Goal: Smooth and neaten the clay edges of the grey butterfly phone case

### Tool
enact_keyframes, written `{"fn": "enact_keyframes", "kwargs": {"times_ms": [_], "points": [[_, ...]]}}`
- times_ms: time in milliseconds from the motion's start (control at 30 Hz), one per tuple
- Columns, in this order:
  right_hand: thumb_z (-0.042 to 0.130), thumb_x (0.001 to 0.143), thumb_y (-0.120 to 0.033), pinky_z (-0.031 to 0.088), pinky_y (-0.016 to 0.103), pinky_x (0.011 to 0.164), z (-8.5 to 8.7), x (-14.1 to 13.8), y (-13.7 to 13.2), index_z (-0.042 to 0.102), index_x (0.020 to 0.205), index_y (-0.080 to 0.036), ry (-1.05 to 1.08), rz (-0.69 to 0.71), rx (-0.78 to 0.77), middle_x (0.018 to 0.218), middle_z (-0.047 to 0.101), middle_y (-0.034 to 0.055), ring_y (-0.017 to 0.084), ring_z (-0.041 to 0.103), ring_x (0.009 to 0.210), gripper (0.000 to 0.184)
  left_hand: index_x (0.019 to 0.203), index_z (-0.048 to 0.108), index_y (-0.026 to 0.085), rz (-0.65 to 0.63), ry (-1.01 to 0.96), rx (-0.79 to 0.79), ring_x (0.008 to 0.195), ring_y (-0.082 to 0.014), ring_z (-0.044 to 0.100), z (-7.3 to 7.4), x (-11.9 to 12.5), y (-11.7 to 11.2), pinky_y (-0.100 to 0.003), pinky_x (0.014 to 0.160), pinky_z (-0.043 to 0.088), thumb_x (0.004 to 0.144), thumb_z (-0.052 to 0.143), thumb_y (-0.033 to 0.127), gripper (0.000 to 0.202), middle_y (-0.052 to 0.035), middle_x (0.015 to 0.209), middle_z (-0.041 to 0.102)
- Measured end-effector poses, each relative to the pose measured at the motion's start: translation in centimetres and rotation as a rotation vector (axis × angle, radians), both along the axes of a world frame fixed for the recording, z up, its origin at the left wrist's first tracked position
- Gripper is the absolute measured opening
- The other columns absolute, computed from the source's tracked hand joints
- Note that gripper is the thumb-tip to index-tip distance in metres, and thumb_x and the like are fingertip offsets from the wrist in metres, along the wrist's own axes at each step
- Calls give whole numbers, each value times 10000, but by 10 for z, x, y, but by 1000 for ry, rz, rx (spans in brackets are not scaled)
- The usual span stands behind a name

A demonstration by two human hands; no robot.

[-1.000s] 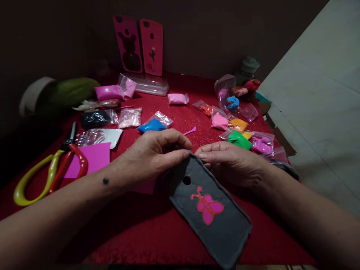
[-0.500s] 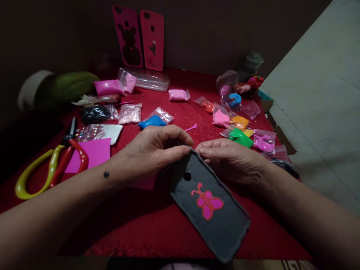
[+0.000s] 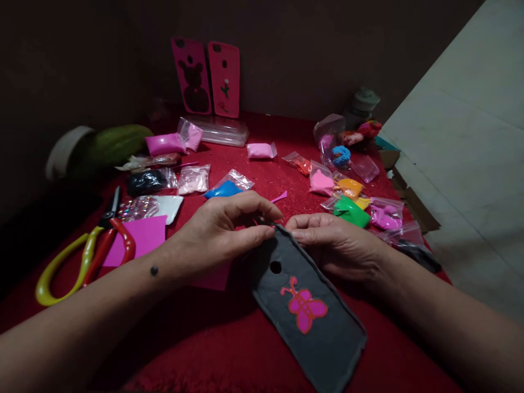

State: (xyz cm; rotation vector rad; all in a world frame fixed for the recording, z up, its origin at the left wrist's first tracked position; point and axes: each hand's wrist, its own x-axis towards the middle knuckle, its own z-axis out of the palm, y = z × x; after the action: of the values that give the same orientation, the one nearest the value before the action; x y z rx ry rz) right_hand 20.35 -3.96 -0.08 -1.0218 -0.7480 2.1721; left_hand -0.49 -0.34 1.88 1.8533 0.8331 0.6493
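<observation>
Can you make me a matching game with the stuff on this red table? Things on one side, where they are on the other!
Things:
1 grey case
2 scissors
3 pink cases
4 green clay bag

Places:
A leaning on the back wall
B left side of the table
C pinched by the left hand and right hand
D just beyond the right hand

Pairs: 1-C, 2-B, 3-A, 4-D

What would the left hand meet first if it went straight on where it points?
Probably the right hand, its fingertips just across the top edge of the grey case from the left hand; depth unclear.
</observation>
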Motion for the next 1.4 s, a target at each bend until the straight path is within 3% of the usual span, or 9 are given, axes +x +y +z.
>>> {"fn": "enact_keyframes", "kwargs": {"times_ms": [100, 533, 767, 967, 1400], "points": [[724, 723, -193, 461, 196, 579, 1, 0, 0, 636, 759, -113, -5, -9, 2, 667, 632, 10, 89, 593, 566, 124, 950, 676, 165, 38, 46, 179, 827, -123, 624, 1, -1, 1, -222, 717, 481, 819, 626, 180, 141, -7, 900, 668], [719, 731, -181, 427, 171, 555, 0, -1, -1, 625, 750, -127, -8, 5, 30, 643, 602, -18, 63, 551, 542, 110, 827, 678, 115, 36, 149, 621, 691, -97, 548, -1, 6, -8, -201, 621, 403, 849, 570, 120, 110, -20, 741, 594], [724, 722, -208, 425, 189, 564, 2, -3, -1, 615, 709, -133, -18, -24, 55, 630, 577, -20, 74, 540, 556, 132, 812, 661, 104, 65, 185, 605, 660, -93, 540, 0, 10, -13, -190, 591, 394, 846, 553, 119, 114, -22, 735, 601], [720, 759, -273, 372, 198, 531, 0, -4, -2, 600, 728, -141, 21, -28, 52, 629, 553, -24, 69, 481, 520, 181, 959, 652, 69, 92, 187, 586, 689, -103, 562, 2, 10, -19, -195, 607, 415, 822, 586, 135, 166, -35, 792, 626], [765, 726, -279, 340, 178, 510, 0, -3, -2, 576, 712, -144, -21, -45, 23, 606, 512, -40, 57, 430, 505, 233, 870, 685, 116, 87, 203, 569, 691, -108, 555, 4, 11, -21, -212, 615, 408, 849, 554, 128, 133, -26, 764, 605]]}}
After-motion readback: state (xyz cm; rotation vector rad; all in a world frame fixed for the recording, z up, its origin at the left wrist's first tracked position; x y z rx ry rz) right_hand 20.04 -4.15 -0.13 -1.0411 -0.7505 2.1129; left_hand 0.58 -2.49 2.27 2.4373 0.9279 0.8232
